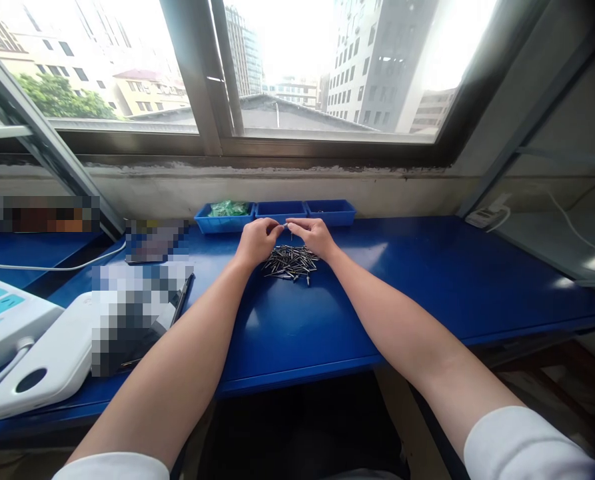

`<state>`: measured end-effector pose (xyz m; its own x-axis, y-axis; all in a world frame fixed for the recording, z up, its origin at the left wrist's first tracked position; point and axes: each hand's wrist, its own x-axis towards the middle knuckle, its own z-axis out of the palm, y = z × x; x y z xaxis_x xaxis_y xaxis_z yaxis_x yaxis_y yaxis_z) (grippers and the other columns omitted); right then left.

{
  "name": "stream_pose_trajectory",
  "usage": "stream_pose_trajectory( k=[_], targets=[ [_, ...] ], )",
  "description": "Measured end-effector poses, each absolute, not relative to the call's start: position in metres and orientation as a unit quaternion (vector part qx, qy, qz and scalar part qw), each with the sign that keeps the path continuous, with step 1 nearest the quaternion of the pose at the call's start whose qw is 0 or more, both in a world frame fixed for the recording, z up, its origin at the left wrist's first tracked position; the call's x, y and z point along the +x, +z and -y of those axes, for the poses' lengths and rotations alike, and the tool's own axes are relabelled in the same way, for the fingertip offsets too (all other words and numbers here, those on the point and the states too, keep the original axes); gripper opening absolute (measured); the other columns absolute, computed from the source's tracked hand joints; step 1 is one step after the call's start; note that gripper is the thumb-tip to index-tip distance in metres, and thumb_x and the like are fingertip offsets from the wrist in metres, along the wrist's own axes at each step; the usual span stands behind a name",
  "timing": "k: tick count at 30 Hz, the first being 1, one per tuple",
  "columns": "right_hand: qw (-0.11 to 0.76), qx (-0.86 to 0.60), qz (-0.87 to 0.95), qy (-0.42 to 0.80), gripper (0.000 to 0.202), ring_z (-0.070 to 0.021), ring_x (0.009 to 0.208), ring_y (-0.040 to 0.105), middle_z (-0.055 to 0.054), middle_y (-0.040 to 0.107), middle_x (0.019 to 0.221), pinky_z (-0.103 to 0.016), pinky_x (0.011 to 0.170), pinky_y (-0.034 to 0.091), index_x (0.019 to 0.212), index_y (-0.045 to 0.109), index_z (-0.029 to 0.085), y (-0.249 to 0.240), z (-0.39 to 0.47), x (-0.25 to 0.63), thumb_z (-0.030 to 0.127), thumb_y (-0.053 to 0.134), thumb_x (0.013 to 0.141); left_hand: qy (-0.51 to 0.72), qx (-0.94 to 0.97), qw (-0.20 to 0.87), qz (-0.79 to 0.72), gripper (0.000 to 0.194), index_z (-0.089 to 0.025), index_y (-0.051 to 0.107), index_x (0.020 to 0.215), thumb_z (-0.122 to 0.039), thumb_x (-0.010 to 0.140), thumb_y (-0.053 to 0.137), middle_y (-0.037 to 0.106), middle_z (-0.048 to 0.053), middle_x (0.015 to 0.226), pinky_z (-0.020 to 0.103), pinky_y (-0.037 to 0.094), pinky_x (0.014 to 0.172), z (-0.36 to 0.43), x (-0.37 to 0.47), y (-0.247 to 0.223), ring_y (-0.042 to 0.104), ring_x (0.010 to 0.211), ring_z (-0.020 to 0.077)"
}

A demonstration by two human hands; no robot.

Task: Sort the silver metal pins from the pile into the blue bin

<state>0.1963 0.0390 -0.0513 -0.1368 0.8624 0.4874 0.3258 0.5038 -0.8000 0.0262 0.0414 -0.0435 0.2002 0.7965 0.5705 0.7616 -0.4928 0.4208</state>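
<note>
Just below both hands (287, 237), screw pile (291, 261) on blue bench (427, 280).

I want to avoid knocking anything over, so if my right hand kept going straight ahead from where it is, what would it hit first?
Probably the right hand would first meet the middle blue tray or the one beside it; depth is hard to judge. The pile of metal pins lies nearer you.
</note>
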Motion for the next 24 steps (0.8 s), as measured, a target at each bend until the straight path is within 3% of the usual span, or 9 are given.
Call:
stream_pose_trajectory(
  k=[4, 9, 13, 18, 21, 24],
  targets=[
    [0.443, -0.565, 0.687, 0.111, 0.049, -0.025, 0.119, 0.045, -0.004, 0.061, 0.122, -0.042, 0.101, 0.035, 0.124, 0.057, 0.023, -0.048, -0.043, 0.205, 0.046, 0.05, 0.081, 0.338, 0.755, -0.014, -0.562, 0.037, -0.014, 0.065, 0.105, -0.038, 0.081, 0.05, 0.065, 0.011, 0.101, 0.03, 0.045, 0.087, -0.046, 0.023, -0.048, 0.06, 0.094, 0.0227],
    [0.313, -0.688, 0.654, 0.023, 0.067, -0.0324, 0.119, 0.034, -0.001, 0.031, 0.149, -0.051, 0.097, 0.032, 0.141, 0.033, 0.024, -0.052, -0.052, 0.217, 0.053, 0.043, 0.081, 0.207, 0.759, -0.007, -0.617, 0.045, -0.015, 0.067, 0.106, -0.045, 0.077, 0.052, 0.063, 0.015, 0.105, 0.037, 0.044, 0.092, -0.047, 0.021, -0.053, 0.057, 0.102, 0.0288],
    [0.254, -0.713, 0.654, 0.017, 0.069, -0.0345, 0.12, 0.031, -0.002, 0.023, 0.152, -0.052, 0.096, 0.031, 0.142, 0.03, 0.024, -0.055, -0.057, 0.221, 0.056, 0.039, 0.081, 0.191, 0.786, 0.005, -0.588, 0.038, -0.018, 0.072, 0.094, -0.045, 0.078, 0.05, 0.066, 0.012, 0.099, 0.035, 0.045, 0.09, -0.045, 0.022, -0.053, 0.058, 0.1, 0.0281],
    [0.252, -0.719, 0.648, 0.02, 0.068, -0.0359, 0.122, 0.029, -0.005, 0.015, 0.153, -0.053, 0.096, 0.031, 0.14, 0.034, 0.025, -0.057, -0.059, 0.221, 0.057, 0.041, 0.08, 0.189, 0.811, 0.025, -0.554, 0.032, -0.022, 0.074, 0.088, -0.038, 0.078, 0.049, 0.07, 0.008, 0.095, 0.029, 0.047, 0.085, -0.043, 0.023, -0.052, 0.062, 0.093, 0.0243],
    [0.297, -0.71, 0.638, 0.01, 0.065, -0.0357, 0.123, 0.029, -0.009, 0.02, 0.151, -0.052, 0.097, 0.031, 0.137, 0.038, 0.023, -0.059, -0.06, 0.219, 0.052, 0.046, 0.079, 0.192, 0.813, 0.04, -0.548, 0.033, -0.021, 0.074, 0.088, -0.038, 0.079, 0.048, 0.071, 0.007, 0.093, 0.027, 0.047, 0.082, -0.042, 0.024, -0.05, 0.063, 0.09, 0.023],
    [0.35, -0.668, 0.657, -0.005, 0.049, -0.0317, 0.12, 0.034, -0.012, 0.042, 0.136, -0.047, 0.097, 0.033, 0.122, 0.054, 0.02, -0.06, -0.058, 0.215, 0.043, 0.049, 0.08, 0.198, 0.817, 0.055, -0.539, 0.035, -0.02, 0.074, 0.086, -0.042, 0.078, 0.048, 0.071, 0.008, 0.089, 0.028, 0.048, 0.078, -0.041, 0.024, -0.049, 0.063, 0.086, 0.0233]
  ],
)
